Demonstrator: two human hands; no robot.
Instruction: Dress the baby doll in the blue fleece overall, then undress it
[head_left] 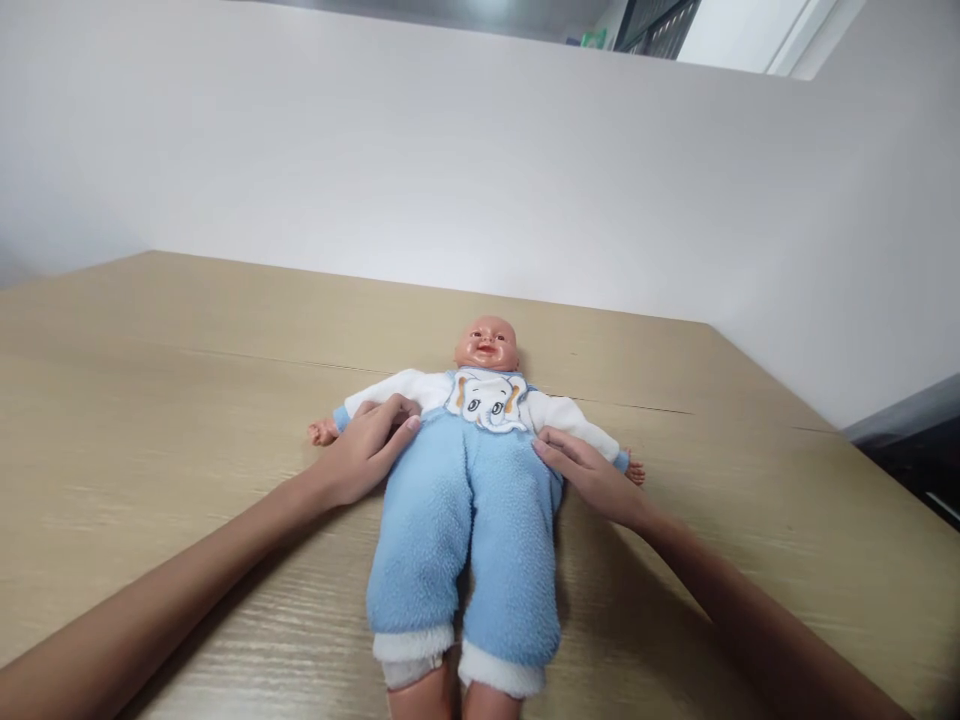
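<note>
A baby doll lies on its back on the wooden table, head away from me and arms spread. It wears a fleecy blue and white outfit with an elephant face on the chest. At the doll's side on the left, under its white sleeve, my left hand has its fingers bent and closed on the outfit. My right hand grips the opposite side at the waist, fingertips and thumb together on the cloth. The doll's lower legs run out of view at the bottom.
Behind the table rises a plain pale wall with an opening along its top. A thin seam crosses the tabletop. Beyond the table's right edge is a dark object that I cannot make out.
</note>
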